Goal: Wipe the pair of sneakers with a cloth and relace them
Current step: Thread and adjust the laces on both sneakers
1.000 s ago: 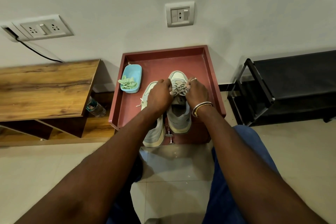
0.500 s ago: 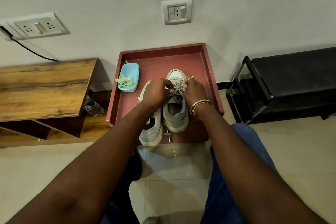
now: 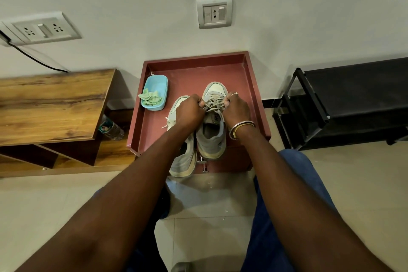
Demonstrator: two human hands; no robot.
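Two pale grey-green sneakers stand side by side on a dark red tray table (image 3: 242, 77), toes toward the wall. My left hand (image 3: 189, 111) and my right hand (image 3: 237, 109) both pinch the laces (image 3: 213, 104) over the tongue of the right sneaker (image 3: 213, 137). The left sneaker (image 3: 184, 161) lies partly under my left forearm, its heel hanging over the tray's front edge, a loose lace end at its left side. A green cloth (image 3: 150, 98) sits crumpled in a light blue tub (image 3: 157, 83) at the tray's left.
A wooden shelf unit (image 3: 53, 104) stands to the left, with a plastic bottle (image 3: 110, 128) beside it. A black rack (image 3: 344, 104) stands to the right. Wall sockets (image 3: 214, 12) are above the tray. My knees in blue trousers (image 3: 293, 172) are close to the tray front.
Both hands have stayed on the right sneaker's laces, working them with small movements. The camera view has shifted slightly; the sneakers have not moved.
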